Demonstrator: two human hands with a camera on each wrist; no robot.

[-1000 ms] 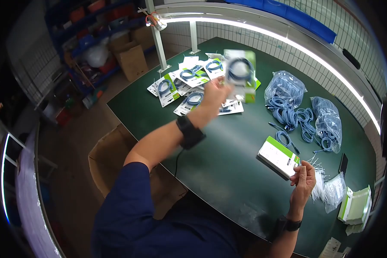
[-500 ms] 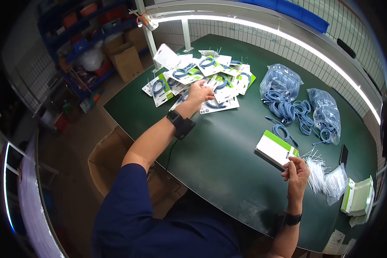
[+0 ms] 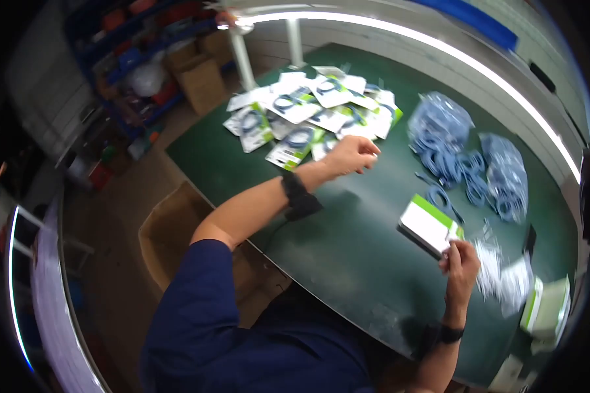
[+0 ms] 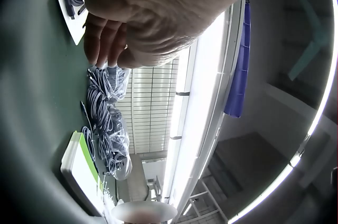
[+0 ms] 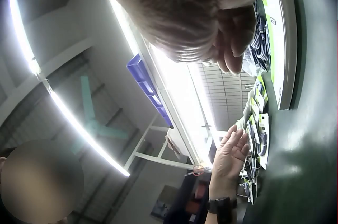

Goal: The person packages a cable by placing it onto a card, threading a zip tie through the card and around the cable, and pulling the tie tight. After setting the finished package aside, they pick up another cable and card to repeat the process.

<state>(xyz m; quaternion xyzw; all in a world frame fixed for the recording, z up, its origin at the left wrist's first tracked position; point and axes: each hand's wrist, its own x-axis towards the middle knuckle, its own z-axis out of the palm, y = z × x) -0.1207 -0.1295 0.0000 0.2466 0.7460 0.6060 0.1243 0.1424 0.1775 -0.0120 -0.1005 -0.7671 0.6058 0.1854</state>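
My left hand (image 3: 351, 156) is over the table just in front of a heap of white and green cards (image 3: 294, 105) with coiled blue cables on them. Its fingers are loosely bent and hold nothing; the left wrist view shows those fingers (image 4: 108, 42) hanging downward. A stack of blank-looking white cards with a green band (image 3: 428, 223) lies on the table to the right. My right hand (image 3: 462, 262) is at the near right corner of this stack, thumb and forefinger close together there. I cannot tell whether they pinch a card.
Behind the stack lie loose coiled cables (image 3: 443, 164) and two clear bags of cables (image 3: 505, 173). White cable ties (image 3: 486, 265) and a bag of ties (image 3: 516, 285) lie right of my right hand. Farther right stands a green and white box (image 3: 547, 308). A cardboard box (image 3: 170, 229) stands below the table's left edge.
The carded cable that my left hand carried a second ago is now on the heap, let go. My left hand has since drawn back to the right. The right hand stays by the stack's corner.
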